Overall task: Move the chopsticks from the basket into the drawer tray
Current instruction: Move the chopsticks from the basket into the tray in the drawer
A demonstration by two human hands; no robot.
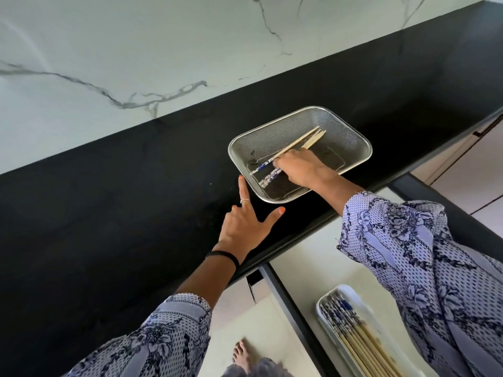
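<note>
A metal mesh basket (343, 131) sits on the black countertop (136, 213). Inside it lie a few wooden chopsticks (296, 142) with blue-and-white patterned ends. My right hand (302, 170) reaches into the basket and its fingers curl round the chopsticks near their middle. My left hand (245, 224) rests on the counter beside the basket's near left corner, index finger and thumb spread, touching or almost touching the rim. Below, in the open drawer (299, 268), a white tray (324, 303) holds several chopsticks of the same kind.
A white marble backsplash (136, 50) runs behind the counter. The drawer's dark frame (285, 308) juts out under the counter edge. A bare foot (242, 352) shows on the pale floor below.
</note>
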